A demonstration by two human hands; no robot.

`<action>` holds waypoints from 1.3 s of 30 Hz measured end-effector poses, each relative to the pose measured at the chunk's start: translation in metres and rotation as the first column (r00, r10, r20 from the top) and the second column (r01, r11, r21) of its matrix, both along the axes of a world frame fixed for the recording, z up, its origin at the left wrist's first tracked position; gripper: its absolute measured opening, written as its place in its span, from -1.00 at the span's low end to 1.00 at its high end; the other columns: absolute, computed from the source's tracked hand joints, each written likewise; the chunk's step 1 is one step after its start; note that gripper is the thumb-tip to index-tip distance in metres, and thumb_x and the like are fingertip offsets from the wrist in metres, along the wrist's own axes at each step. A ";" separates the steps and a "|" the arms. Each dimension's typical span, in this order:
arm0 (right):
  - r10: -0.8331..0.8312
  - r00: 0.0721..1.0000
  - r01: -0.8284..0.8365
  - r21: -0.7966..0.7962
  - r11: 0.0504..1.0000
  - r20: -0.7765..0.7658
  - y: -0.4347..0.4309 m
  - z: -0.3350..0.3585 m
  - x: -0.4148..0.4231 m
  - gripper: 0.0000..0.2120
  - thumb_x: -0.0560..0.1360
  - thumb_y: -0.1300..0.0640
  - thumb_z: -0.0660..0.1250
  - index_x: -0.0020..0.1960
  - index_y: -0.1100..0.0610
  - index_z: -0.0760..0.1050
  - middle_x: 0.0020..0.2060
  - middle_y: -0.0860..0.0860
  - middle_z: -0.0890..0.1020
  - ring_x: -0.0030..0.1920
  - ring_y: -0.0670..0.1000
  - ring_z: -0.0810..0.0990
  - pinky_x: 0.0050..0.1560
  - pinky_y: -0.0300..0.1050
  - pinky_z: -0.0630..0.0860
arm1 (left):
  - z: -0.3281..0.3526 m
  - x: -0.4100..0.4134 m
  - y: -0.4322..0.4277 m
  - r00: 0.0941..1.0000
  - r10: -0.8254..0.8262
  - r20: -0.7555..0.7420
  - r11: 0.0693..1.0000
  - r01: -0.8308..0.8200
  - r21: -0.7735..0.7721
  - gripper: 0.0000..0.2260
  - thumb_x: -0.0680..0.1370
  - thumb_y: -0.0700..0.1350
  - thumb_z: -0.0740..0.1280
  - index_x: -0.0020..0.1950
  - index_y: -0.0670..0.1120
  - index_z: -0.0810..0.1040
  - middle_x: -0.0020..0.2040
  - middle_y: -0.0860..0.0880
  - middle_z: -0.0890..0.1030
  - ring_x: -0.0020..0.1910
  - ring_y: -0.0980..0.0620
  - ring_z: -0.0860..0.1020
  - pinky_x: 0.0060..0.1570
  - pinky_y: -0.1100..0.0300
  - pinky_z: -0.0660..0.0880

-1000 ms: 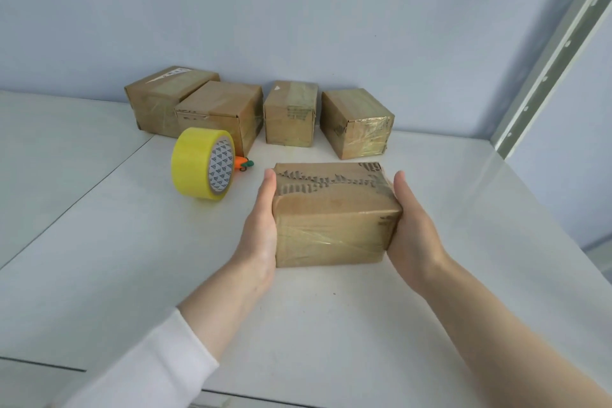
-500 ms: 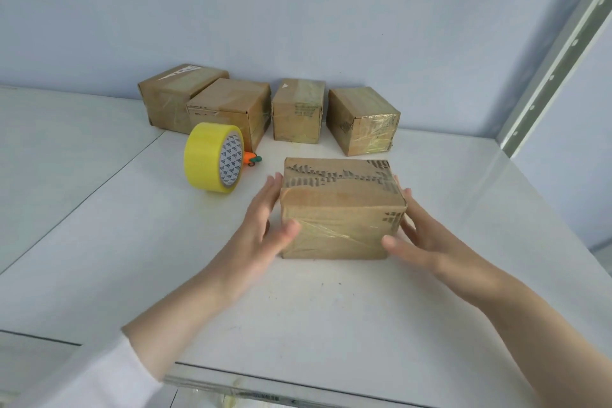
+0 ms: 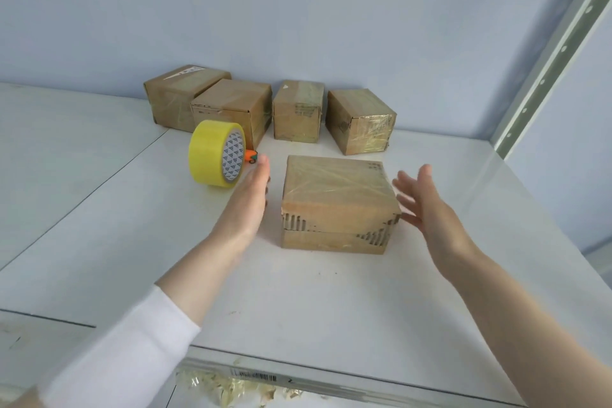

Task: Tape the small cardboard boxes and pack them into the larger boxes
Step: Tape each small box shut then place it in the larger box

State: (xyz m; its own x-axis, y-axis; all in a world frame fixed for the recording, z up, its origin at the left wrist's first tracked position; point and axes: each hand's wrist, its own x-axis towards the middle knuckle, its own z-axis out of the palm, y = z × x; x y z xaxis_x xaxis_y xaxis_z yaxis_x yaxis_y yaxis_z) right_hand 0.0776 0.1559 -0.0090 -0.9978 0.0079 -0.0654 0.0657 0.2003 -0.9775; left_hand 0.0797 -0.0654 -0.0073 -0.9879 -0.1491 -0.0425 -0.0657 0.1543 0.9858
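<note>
A small cardboard box (image 3: 337, 202) wrapped in clear tape rests on the white table (image 3: 314, 301), its torn seam face turned toward me. My left hand (image 3: 246, 202) hovers flat just left of the box, fingers straight, not touching it. On the box's right side my right hand (image 3: 427, 205) has its fingers spread; its fingertips are at or near the right edge. A yellow tape roll (image 3: 217, 153) stands on edge left of the box, beside my left fingertips.
Several taped small boxes (image 3: 298, 111) line the back wall. A small orange item (image 3: 251, 156) pokes out behind the tape roll. A metal shelf post (image 3: 559, 46) rises at the right. The table's front edge carries a barcode label (image 3: 255, 376).
The box has been rolled toward me, so the torn seam that was on top now faces front. Both hands let go and opened beside it.
</note>
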 end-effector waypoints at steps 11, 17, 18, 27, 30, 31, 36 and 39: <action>0.174 0.984 -0.145 -0.367 0.919 0.047 -0.017 -0.009 0.011 -0.62 0.31 -0.42 0.08 -0.05 -0.37 0.57 0.07 -0.34 0.61 0.14 -0.27 0.54 0.30 -0.07 0.35 | -0.006 0.015 0.041 0.984 0.035 0.173 0.899 -0.106 0.424 -0.25 0.16 0.48 0.15 0.25 0.17 0.51 0.22 0.04 0.58 0.24 0.02 0.51 0.33 -0.07 0.34; 0.126 0.992 -0.112 -0.430 0.896 0.005 -0.001 0.003 0.036 -0.72 0.37 -0.33 0.08 -0.18 -0.44 0.57 -0.06 -0.41 0.62 0.00 -0.39 0.56 -0.07 -0.36 0.47 | -0.010 0.022 0.058 0.989 -0.020 0.143 0.894 -0.046 0.445 -0.30 0.27 0.42 0.26 0.36 0.17 0.42 0.34 0.08 0.48 0.35 0.02 0.40 0.41 -0.07 0.22; 0.100 0.995 -0.095 -0.431 0.897 -0.012 0.002 0.005 0.044 -0.72 0.38 -0.32 0.09 -0.17 -0.43 0.58 -0.05 -0.40 0.62 0.01 -0.38 0.57 -0.12 -0.41 0.51 | -0.009 0.024 0.061 0.992 -0.048 0.114 0.890 -0.009 0.455 -0.32 0.29 0.40 0.26 0.37 0.18 0.40 0.35 0.09 0.47 0.36 0.02 0.39 0.42 -0.07 0.20; -0.218 0.971 0.160 -0.409 0.899 -0.101 0.015 0.028 0.132 -0.26 0.28 -0.32 0.20 0.43 -0.17 0.27 0.35 -0.13 0.46 0.37 -0.10 0.39 0.45 0.02 0.20 | 0.009 0.064 0.078 0.917 -0.393 -0.069 0.788 0.375 0.489 -0.29 0.30 0.34 0.29 0.41 0.13 0.36 0.38 0.10 0.43 0.40 0.04 0.34 0.44 -0.09 0.14; -0.301 0.944 0.229 -0.384 0.894 -0.136 0.013 0.031 0.165 -0.30 0.35 -0.29 0.15 0.45 -0.11 0.26 0.38 -0.09 0.43 0.40 -0.07 0.36 0.46 0.05 0.19 | 0.013 0.082 0.083 0.867 -0.482 -0.123 0.726 0.474 0.498 -0.27 0.28 0.30 0.32 0.41 0.06 0.38 0.34 0.04 0.49 0.34 0.01 0.43 0.40 -0.08 0.24; -0.335 0.933 0.262 -0.388 0.884 -0.133 0.015 0.032 0.178 -0.30 0.36 -0.28 0.15 0.46 -0.10 0.25 0.40 -0.07 0.40 0.41 -0.06 0.34 0.46 0.06 0.19 | 0.015 0.089 0.088 0.849 -0.512 -0.134 0.708 0.505 0.495 -0.28 0.29 0.30 0.32 0.41 0.05 0.39 0.32 0.03 0.51 0.31 0.01 0.45 0.37 -0.06 0.28; -0.532 0.834 0.429 -0.431 0.794 -0.149 0.047 0.034 0.254 -0.33 0.37 -0.21 0.17 0.46 -0.12 0.24 0.42 -0.10 0.36 0.42 -0.06 0.32 0.44 0.03 0.22 | 0.019 0.132 0.136 0.701 -0.691 -0.175 0.559 0.672 0.485 -0.43 0.38 0.22 0.23 0.35 0.05 0.45 0.23 0.02 0.58 0.20 0.04 0.55 0.10 0.09 0.51; -0.623 0.768 0.518 -0.432 0.739 -0.145 0.075 0.028 0.303 -0.43 0.42 -0.18 0.17 0.43 -0.18 0.28 0.36 -0.16 0.44 0.33 -0.11 0.44 0.27 -0.10 0.42 | 0.013 0.167 0.177 0.596 -0.774 -0.215 0.449 0.755 0.477 -0.62 0.47 0.13 0.20 0.19 0.01 0.57 0.00 0.04 0.68 -0.03 0.10 0.65 -0.26 0.26 0.56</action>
State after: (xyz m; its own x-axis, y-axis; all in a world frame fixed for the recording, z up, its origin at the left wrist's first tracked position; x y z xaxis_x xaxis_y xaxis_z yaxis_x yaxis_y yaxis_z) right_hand 0.3808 0.2306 0.0193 -0.7872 0.6111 0.0831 -0.2135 -0.1437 -0.9663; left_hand 0.2466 0.1111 0.0061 -0.6895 0.7166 0.1049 -0.1917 -0.3203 0.9277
